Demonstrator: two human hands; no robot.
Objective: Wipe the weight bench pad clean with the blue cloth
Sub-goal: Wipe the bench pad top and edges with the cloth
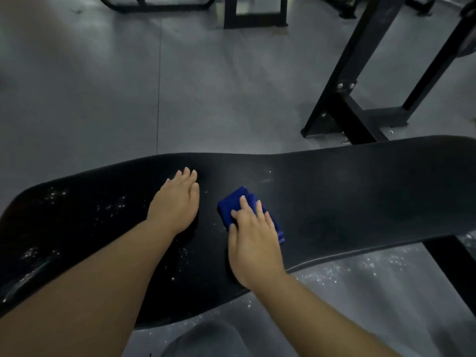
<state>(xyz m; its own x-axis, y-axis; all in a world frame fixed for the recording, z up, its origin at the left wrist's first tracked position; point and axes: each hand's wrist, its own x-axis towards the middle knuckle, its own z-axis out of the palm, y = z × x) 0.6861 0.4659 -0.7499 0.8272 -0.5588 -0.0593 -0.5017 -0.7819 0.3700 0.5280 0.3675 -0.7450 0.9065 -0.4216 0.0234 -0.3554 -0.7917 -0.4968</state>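
- The folded cloth [233,203] lies flat near the middle of the pad [360,191], under the right hand [253,240]. Its fingers are spread straight and press down, not curled round the cloth.
- The left hand [177,202] rests flat at the cloth's 9 o'clock, fingers straight, holding nothing.
- White specks [110,207] dot the pad further toward 9 o'clock, and a faint dusting sits at the cloth's 1 o'clock.
- Best done with even palm pressure and overlapping strokes. Move the left hand out of the path and push the specks off the edge, not around.
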